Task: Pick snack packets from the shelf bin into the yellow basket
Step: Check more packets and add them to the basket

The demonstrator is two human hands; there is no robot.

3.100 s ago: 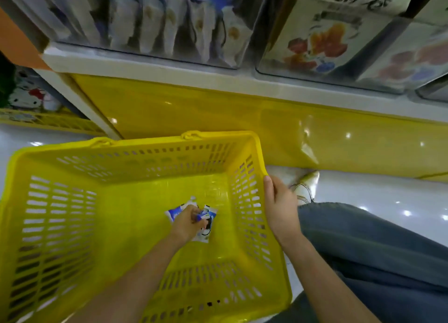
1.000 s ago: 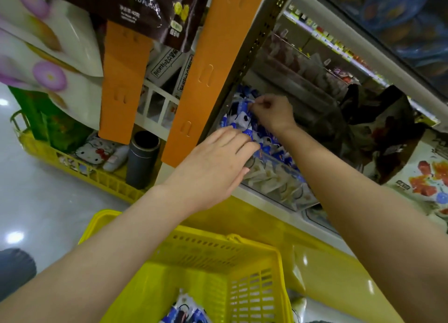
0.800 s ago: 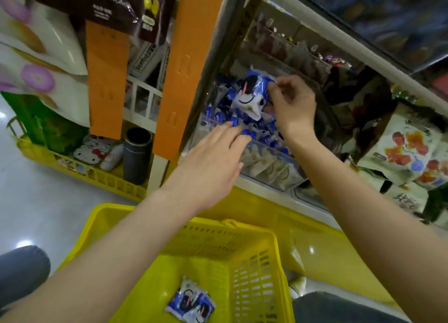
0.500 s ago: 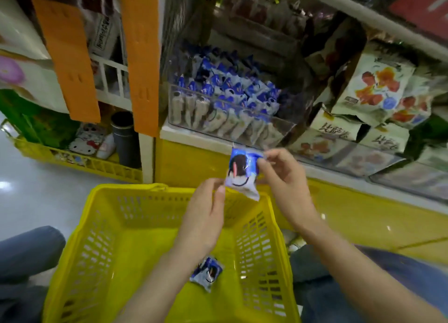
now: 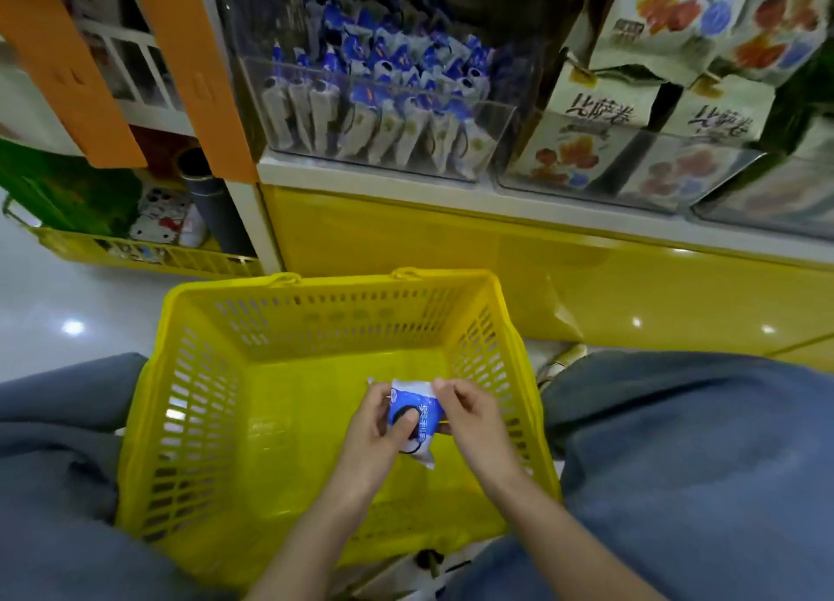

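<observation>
Centrally, packet (image 5: 428, 413) clear of basket (image 5: 203, 420) walls

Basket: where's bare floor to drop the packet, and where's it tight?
Bare floor in the yellow basket: left of the left hand up to the left wall, and a strip between the hands and the far wall. Tight: the middle, where it and the right hand hold the snack packet. The shelf bin is packed.

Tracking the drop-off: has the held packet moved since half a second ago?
Yes. The packet went down from the far rim of the yellow basket to inside it.
</observation>
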